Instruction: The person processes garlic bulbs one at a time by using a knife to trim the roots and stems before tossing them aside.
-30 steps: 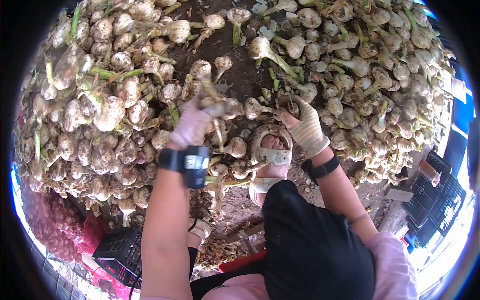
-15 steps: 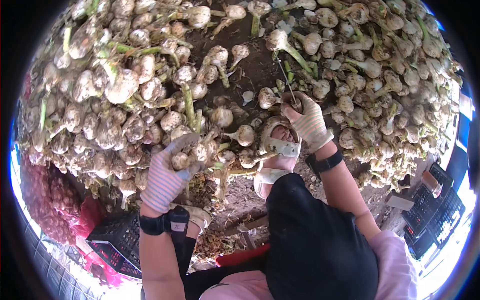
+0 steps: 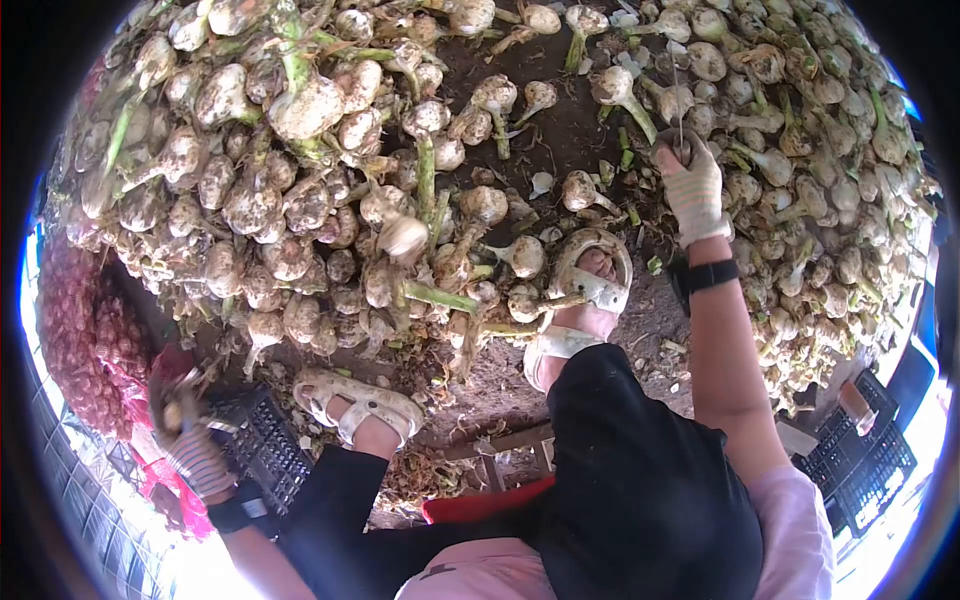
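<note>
Heaps of garlic bulbs with stems [image 3: 270,200] cover the ground in front of me. My right hand [image 3: 690,190], in a striped glove, is closed round the handle of a thin-bladed knife [image 3: 677,95], its blade pointing away from me beside the right heap. My left hand [image 3: 190,440], gloved too and smeared by motion, is at the lower left over the edge of a black crate [image 3: 262,445]. Something pale, which looks like a garlic bulb, shows at its fingers. One bulb [image 3: 404,240] is blurred above the left heap.
Red mesh sacks [image 3: 80,340] of bulbs stand at the far left. My feet in pale clogs [image 3: 370,405] rest between the heaps and me. More black crates [image 3: 860,450] are at the right. A red item [image 3: 485,503] lies beneath me.
My left hand has swung from the left heap down and left to the black crate. My right hand has moved away and to the right with the knife. The view has shifted.
</note>
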### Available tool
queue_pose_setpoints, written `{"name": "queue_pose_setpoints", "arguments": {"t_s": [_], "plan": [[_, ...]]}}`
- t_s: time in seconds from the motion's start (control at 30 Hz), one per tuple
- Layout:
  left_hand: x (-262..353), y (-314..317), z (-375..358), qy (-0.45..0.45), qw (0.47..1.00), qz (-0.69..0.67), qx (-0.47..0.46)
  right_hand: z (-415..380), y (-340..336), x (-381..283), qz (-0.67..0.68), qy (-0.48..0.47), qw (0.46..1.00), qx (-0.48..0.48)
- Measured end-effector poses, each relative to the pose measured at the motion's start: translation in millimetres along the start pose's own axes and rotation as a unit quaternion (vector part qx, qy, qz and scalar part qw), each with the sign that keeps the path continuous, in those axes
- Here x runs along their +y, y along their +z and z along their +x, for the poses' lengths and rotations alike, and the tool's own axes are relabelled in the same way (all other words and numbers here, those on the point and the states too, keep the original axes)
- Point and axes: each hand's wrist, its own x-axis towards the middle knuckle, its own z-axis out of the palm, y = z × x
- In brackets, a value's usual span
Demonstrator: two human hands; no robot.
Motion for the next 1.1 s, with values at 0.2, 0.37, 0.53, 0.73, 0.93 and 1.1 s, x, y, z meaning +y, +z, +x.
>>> {"name": "queue_pose_setpoints", "arguments": {"t_s": [0.2, 0.37, 0.53, 0.73, 0.93, 1.1], "plan": [[-127, -217, 32, -0.053, 0.953, 0.267, 0.136, 20, 10, 4, -0.099, 0.010, 0.990, -0.095], [-113, -172, 31, -0.035, 0.853, 0.507, 0.115, 15, 10, -29, -0.291, -0.021, 0.948, -0.130], [65, 63, -49, 0.015, 0.990, 0.047, -0.133, -6, 8, -52, -0.214, -0.021, 0.968, -0.132], [101, 239, -118, -0.175, 0.767, -0.362, -0.500, -87, 1, -122, 0.180, 0.067, 0.952, -0.239], [123, 297, -125, -0.229, 0.600, -0.611, -0.463, -124, 2, -133, 0.232, 0.060, 0.910, -0.340], [126, 292, -125, -0.265, 0.639, -0.580, -0.430, -116, -3, -129, 0.219, -0.079, 0.918, -0.322]]}}
